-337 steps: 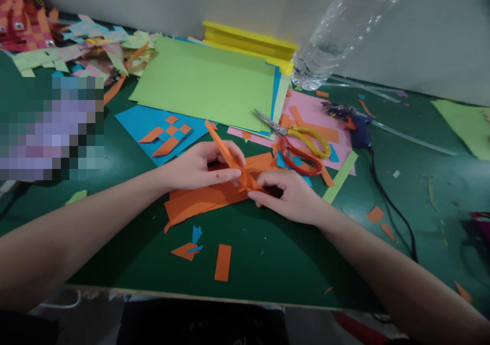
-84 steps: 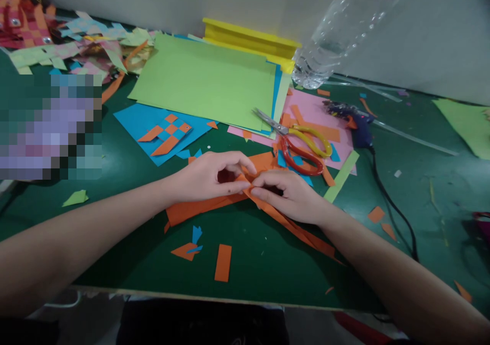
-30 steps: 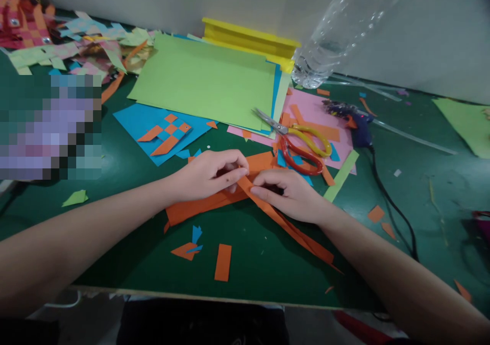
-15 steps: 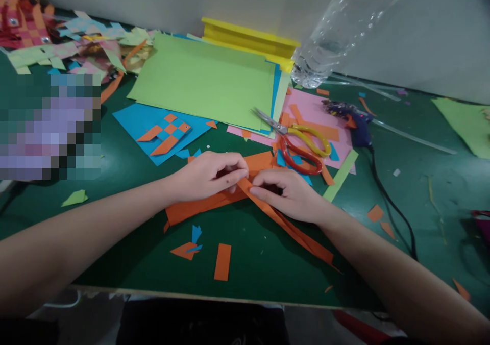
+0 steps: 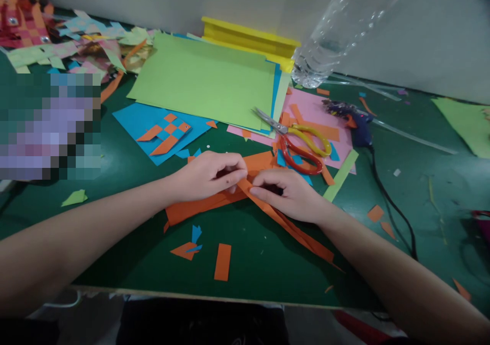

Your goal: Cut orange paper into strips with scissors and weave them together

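Note:
Both my hands meet at the middle of a green table (image 5: pixel 260 263), pinching crossed orange paper strips (image 5: pixel 199 206). My left hand (image 5: pixel 209 175) has its fingers curled and pressed on the strips where they cross. My right hand (image 5: pixel 293 194) is closed too, its fingertips holding the same crossing from the right. One long orange strip (image 5: pixel 302 235) runs from under my right hand toward the table's near edge.
Scissors (image 5: pixel 302 143) with yellow and red handles lie on pink paper behind my right hand. A glue gun (image 5: pixel 354 123) with a black cord, a plastic bottle (image 5: pixel 337 33), green sheets (image 5: pixel 206 82), a woven blue-orange piece (image 5: pixel 166 130) and paper scraps (image 5: pixel 223 262) lie around.
Over the last second nothing has visibly moved. Eleven seconds ago a strip stood up between my hands; it now lies down toward the near right.

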The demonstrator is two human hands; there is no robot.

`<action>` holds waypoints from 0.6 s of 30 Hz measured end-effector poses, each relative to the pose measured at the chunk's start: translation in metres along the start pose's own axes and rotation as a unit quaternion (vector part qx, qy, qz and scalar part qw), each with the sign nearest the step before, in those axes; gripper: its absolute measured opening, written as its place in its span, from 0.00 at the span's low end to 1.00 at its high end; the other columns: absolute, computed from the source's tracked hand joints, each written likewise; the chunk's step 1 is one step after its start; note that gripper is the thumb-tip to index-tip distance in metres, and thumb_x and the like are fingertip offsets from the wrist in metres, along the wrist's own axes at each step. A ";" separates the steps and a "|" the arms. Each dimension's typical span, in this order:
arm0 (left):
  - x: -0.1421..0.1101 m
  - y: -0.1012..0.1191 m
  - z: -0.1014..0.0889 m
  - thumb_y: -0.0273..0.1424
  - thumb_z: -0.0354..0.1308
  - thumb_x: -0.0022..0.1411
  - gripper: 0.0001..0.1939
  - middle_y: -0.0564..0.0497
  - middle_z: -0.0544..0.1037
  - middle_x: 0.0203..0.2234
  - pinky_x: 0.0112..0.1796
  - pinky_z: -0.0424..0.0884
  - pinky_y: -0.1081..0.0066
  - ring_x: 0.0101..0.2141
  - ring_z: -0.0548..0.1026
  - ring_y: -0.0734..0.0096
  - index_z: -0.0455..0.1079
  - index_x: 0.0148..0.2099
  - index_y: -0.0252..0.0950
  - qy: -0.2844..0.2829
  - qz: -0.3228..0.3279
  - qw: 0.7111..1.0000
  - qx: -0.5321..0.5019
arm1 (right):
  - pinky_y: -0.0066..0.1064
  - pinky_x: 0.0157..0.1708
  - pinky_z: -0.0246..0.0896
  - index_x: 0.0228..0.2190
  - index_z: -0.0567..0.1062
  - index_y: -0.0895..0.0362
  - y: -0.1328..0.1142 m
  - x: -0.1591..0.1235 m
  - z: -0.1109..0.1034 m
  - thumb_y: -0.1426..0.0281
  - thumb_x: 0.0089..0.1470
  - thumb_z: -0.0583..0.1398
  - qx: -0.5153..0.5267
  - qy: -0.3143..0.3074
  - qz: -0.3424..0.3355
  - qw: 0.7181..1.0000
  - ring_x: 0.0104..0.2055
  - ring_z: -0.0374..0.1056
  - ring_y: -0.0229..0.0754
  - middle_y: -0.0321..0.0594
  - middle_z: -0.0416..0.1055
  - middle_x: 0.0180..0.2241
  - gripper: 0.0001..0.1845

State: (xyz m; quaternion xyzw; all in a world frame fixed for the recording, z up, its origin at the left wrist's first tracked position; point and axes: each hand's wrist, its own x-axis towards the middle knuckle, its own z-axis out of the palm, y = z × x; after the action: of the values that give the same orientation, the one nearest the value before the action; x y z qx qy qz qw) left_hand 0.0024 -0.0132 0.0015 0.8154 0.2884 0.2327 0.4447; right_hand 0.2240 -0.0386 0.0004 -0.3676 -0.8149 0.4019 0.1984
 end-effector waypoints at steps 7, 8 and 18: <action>0.000 0.000 -0.001 0.33 0.49 0.69 0.11 0.56 0.76 0.22 0.25 0.63 0.79 0.22 0.72 0.80 0.65 0.34 0.35 -0.005 -0.004 1.000 0.007 | 0.27 0.26 0.53 0.26 0.71 0.57 0.000 0.000 0.000 0.64 0.62 0.56 0.005 -0.002 -0.005 1.000 0.24 0.57 0.33 0.31 0.64 0.22 0.14; 0.000 0.000 -0.001 0.33 0.49 0.69 0.11 0.56 0.76 0.22 0.25 0.63 0.79 0.22 0.72 0.80 0.65 0.35 0.35 -0.005 -0.004 1.000 0.002 | 0.27 0.26 0.53 0.26 0.71 0.57 0.000 0.000 -0.001 0.64 0.63 0.56 0.007 -0.002 -0.005 1.000 0.24 0.57 0.33 0.31 0.63 0.21 0.14; 0.000 -0.001 0.000 0.36 0.55 0.66 0.11 0.56 0.76 0.22 0.26 0.65 0.78 0.24 0.73 0.78 0.68 0.34 0.35 -0.002 -0.010 1.000 -0.005 | 0.26 0.24 0.51 0.26 0.70 0.57 -0.001 0.001 -0.001 0.65 0.63 0.56 0.020 0.009 0.001 1.000 0.23 0.56 0.32 0.31 0.64 0.21 0.15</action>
State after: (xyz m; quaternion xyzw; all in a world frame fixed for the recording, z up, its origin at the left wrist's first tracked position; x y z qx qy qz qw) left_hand 0.0027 -0.0127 0.0005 0.8109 0.2944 0.2277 0.4515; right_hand 0.2232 -0.0379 0.0018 -0.3679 -0.8045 0.4151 0.2124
